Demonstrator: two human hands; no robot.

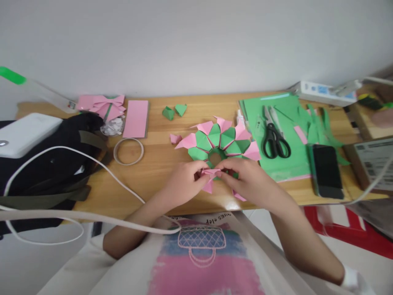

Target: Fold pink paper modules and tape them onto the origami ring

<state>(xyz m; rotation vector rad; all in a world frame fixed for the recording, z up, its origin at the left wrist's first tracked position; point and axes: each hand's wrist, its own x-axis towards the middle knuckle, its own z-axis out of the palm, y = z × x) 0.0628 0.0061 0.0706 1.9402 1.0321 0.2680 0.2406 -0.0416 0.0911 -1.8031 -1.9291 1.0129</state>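
Observation:
A ring of folded green and pink paper pieces, an origami wreath [215, 135], lies on the wooden table in front of me. Its pink points fan outward and its green parts circle a round hole. At the near side of the ring, my left hand [189, 180] pinches a pink folded paper piece [211, 172]. From the other side, my right hand [244, 176] grips the same piece, fingers closed. My hands cover part of the wreath's near edge. A small loose pink piece [175, 139] rests just left of the ring.
Two green folded pieces [180, 109] lie behind. Black scissors [275, 141] rest on green paper sheets [254, 123] at right, beside a phone [327, 171]. Left are pink sheets [135, 119], a tape roll [128, 151] and a black bag [73, 135]. A white cable [107, 172] crosses the left side.

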